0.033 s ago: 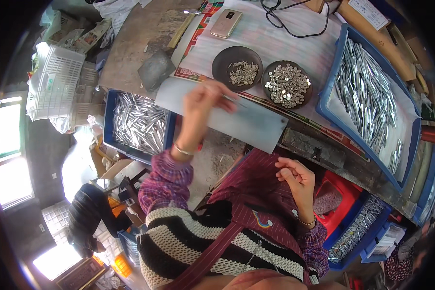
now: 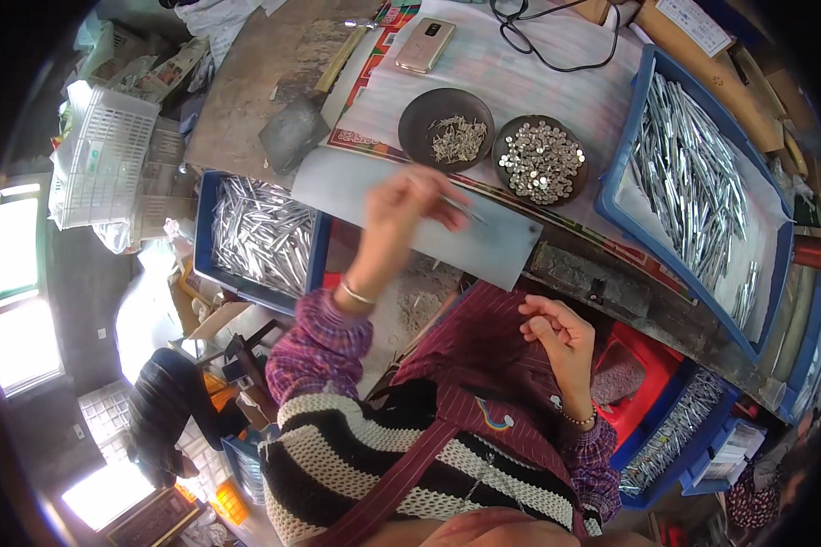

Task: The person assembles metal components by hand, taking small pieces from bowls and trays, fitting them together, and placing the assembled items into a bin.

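Note:
My left hand point(image 2: 406, 211), blurred by motion, is over the pale grey metal plate point(image 2: 511, 244) at the table's near edge. Its fingers are closed on a thin silver metal strip point(image 2: 470, 214), which points right and toward me. My right hand point(image 2: 564, 342) hovers over my maroon apron, fingers loosely curled with a gap to the thumb and nothing visible between them. Just beyond the plate, a dark round dish point(image 2: 417, 123) contains small thin metal pins point(image 2: 461, 139). Beside it, another dark dish point(image 2: 579, 189) is heaped with small round silver discs point(image 2: 540, 162).
A blue tray point(image 2: 622, 159) of long silver strips lies to the right; a blue bin point(image 2: 204, 232) of silver pieces is at left. A phone point(image 2: 426, 44), a black cable point(image 2: 556, 66) and a dark stone block point(image 2: 294, 134) are on the table. Someone in dark clothes point(image 2: 169, 406) is at lower left.
My left hand has shifted slightly right and toward me, and the metal strip now shows more plainly against the plate. My right hand has stayed in place.

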Tool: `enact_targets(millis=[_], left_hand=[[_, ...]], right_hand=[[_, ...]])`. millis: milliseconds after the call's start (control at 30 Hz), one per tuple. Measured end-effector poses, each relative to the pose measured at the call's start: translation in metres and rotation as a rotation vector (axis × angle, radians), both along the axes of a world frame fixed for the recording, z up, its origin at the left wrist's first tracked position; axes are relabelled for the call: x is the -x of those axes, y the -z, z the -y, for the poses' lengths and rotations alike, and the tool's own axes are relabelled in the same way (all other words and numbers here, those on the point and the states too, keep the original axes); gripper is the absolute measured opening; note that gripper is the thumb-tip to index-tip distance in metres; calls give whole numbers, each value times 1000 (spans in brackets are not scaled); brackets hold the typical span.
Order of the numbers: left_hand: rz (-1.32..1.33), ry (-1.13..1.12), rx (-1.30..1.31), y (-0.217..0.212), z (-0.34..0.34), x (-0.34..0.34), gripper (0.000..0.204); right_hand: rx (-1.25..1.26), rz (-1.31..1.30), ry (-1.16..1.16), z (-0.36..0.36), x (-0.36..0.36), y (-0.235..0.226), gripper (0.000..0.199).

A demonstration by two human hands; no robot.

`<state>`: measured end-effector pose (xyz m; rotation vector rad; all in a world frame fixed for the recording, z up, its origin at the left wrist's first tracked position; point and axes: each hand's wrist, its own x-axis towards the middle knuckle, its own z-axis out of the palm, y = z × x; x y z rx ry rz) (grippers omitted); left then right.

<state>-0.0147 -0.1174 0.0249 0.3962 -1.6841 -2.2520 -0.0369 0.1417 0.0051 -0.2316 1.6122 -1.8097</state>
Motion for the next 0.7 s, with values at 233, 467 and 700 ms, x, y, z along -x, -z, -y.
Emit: enact_targets(millis=[233,467,700], left_hand=[[25,303,-309,15,-81,-3,27],[-218,399,700,-6,4,39,25],[271,-149,1345,28,230,154,38]], right_hand=[[170,62,218,0,3,-7,22],[142,165,334,-18,12,-1,17],[26,212,239,-17,2,-9,13]])
